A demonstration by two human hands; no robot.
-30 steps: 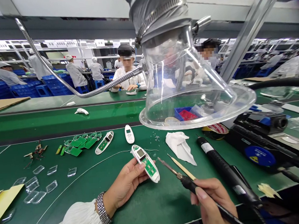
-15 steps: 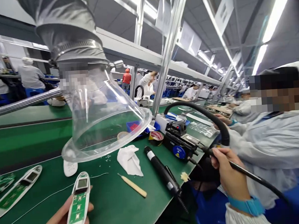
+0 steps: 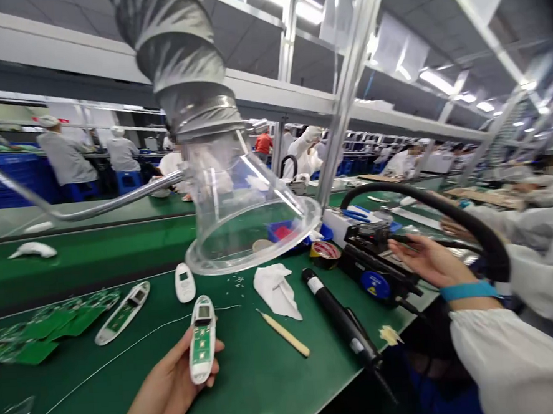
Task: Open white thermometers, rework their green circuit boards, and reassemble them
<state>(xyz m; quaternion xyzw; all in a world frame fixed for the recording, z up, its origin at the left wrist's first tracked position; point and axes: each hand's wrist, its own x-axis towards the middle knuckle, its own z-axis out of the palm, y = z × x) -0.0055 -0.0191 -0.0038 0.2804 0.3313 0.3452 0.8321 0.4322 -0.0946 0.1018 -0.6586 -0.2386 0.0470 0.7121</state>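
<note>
My left hand is closed around a white handset shell, its green circuit board and small grey screen facing up. On the right, my right hand, with a blue wristband, is at the black soldering iron. Thumb and fingers are on its handle, and the front end reaches into the soldering station. Beside my left hand, a second open shell with a board and a closed white handset lie on the green bench. A thin solder wire runs behind the held shell.
A clear fume hood hangs over the bench. Below it lie a white cloth, a wooden-handled pick and a black electric screwdriver. Green circuit boards are piled left. Co-workers in white sit at the right.
My right hand has brought the soldering iron to the station. The view has turned left, bringing in the pile of boards. My left hand still holds the shell.
</note>
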